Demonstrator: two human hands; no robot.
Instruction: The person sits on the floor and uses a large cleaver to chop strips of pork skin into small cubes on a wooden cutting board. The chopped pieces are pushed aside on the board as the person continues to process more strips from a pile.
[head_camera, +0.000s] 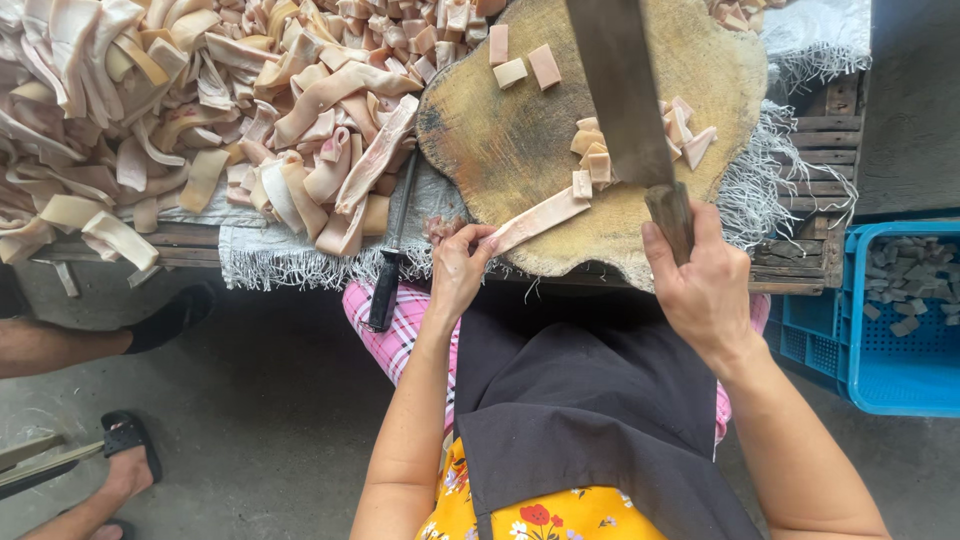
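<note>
My left hand pinches the near end of a long pale strip of pork skin that lies across the round wooden chopping block. My right hand grips the wooden handle of a big cleaver, whose dark blade reaches out over the block, above the strip's far end. Small cut squares of skin lie beside the blade and more cut pieces at the block's far side.
A big heap of uncut skin strips covers the bench on the left. A black-handled sharpening steel lies at the bench edge. A blue plastic crate stands at right. Another person's sandalled feet are on the concrete floor at left.
</note>
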